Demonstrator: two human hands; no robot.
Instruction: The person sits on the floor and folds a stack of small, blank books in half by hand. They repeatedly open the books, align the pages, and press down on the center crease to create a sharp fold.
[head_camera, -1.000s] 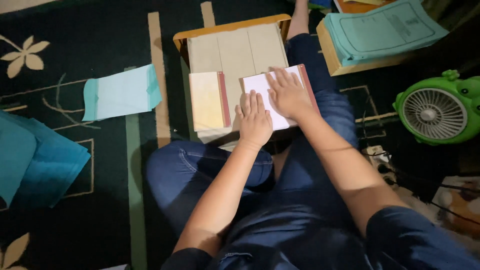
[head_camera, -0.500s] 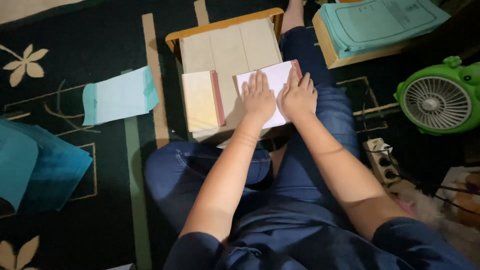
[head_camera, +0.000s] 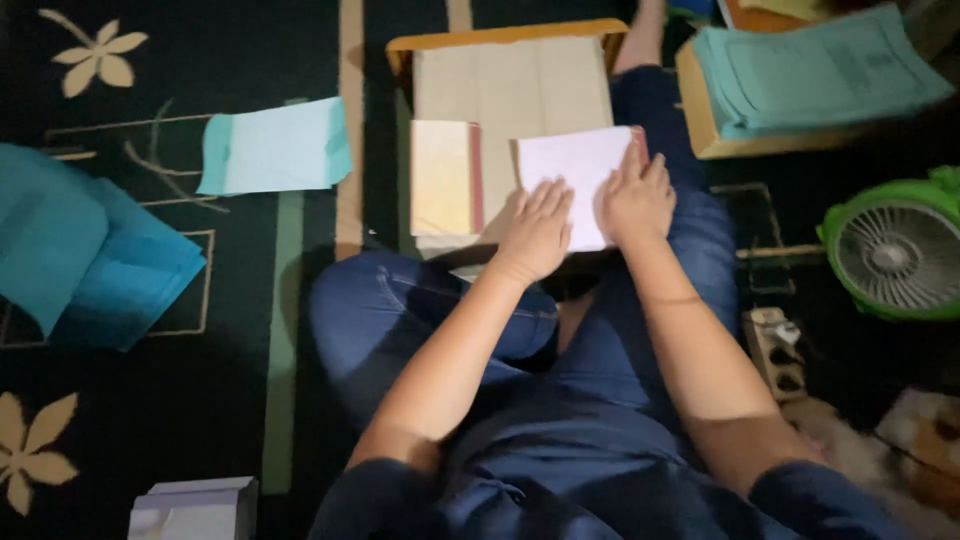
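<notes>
The person wears dark blue denim jeans (head_camera: 400, 310) and a dark navy short-sleeved shirt (head_camera: 560, 470), with both forearms bare and no rings or watch visible.

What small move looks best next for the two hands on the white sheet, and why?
Probably slide both palms outward across the white sheet to flatten it. The left hand and right hand already lie flat on its lower part, fingers spread, gripping nothing, while the sheet's upper half lies uncovered on the small wooden table beside the cream booklet.
</notes>
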